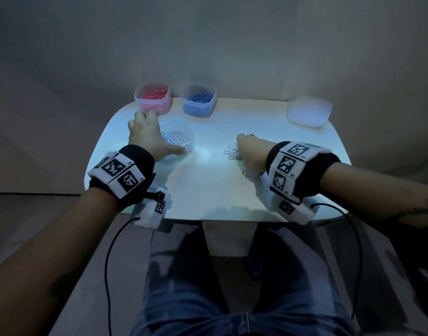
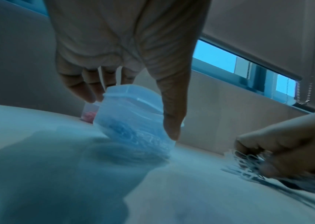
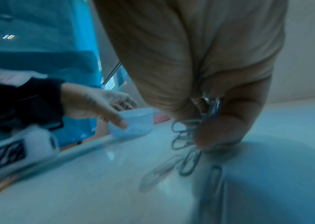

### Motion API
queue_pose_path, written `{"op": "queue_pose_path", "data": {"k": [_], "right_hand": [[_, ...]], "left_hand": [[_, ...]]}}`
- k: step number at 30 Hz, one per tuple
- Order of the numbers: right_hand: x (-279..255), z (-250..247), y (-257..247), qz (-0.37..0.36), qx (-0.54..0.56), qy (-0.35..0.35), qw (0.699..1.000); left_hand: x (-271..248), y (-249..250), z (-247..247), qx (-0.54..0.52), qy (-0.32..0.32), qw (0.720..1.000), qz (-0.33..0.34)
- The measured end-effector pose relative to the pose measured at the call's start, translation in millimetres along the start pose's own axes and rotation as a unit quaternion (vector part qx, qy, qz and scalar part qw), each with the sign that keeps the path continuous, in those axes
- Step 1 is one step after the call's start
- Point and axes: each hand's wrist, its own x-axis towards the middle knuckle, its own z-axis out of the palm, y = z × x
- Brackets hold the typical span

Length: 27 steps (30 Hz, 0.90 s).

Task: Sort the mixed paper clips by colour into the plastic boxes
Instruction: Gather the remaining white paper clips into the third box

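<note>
On the white table (image 1: 208, 190), pink and blue clips already fill two far boxes (image 1: 199, 100). The left hand (image 1: 147, 137) clasps the near-left box of white clips (image 1: 177, 139), apparently tilting it ready. The right hand (image 1: 250, 151) pinches the silver clips (image 3: 189, 145) bunched together.

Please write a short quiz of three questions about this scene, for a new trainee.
1. True or false: the right hand holds silver paper clips.
2. Which box does the left hand hold: A pink clips box, B blue clips box, C white clips box?
3. Fill in: the empty box stands at the table's far ___ corner.

Key: 1 true; 2 C; 3 right.
</note>
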Motion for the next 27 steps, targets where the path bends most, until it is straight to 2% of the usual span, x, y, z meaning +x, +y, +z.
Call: {"op": "queue_pose_path", "data": {"k": [3,6,10,14,17,19,23,26,27], "right_hand": [[-1.5,-11.3,12.4,-0.008,0.098,0.0,0.995],[-4.4,-30.0,19.8,-0.008,0.219,0.026,0.975],[-13.7,-66.2,-3.6,-0.088,0.277,0.069,0.954],[-12.5,-80.1,-44.7,-0.151,0.235,0.088,0.956],[-7.7,-81.1,-56.9,-0.176,0.075,0.165,0.968],[-9.4,-85.4,-54.6,-0.187,0.038,0.196,0.962],[-23.4,-106.2,-34.8,-0.202,0.125,0.198,0.951],[-30.1,-112.1,-9.7,-0.192,0.237,0.282,0.91],[-30.4,-108.2,-0.5,-0.169,0.242,0.289,0.911]], "left_hand": [[-3.9,4.4,3.4,-0.023,0.018,0.999,0.035],[-8.1,11.9,4.6,-0.036,0.02,0.996,0.079],[-12.7,26.3,3.0,-0.058,0.011,0.99,0.124],[-15.0,42.3,-6.6,-0.104,0.022,0.982,0.157],[-14.0,51.5,-20.1,-0.152,0.057,0.973,0.162],[-13.5,55.7,-27.8,-0.17,0.069,0.969,0.165],[-15.6,60.5,-34.8,-0.167,0.063,0.97,0.167],[-17.9,59.4,-34.2,-0.166,0.072,0.97,0.165],[-18.4,57.9,-33.0,-0.163,0.074,0.971,0.16]]}}
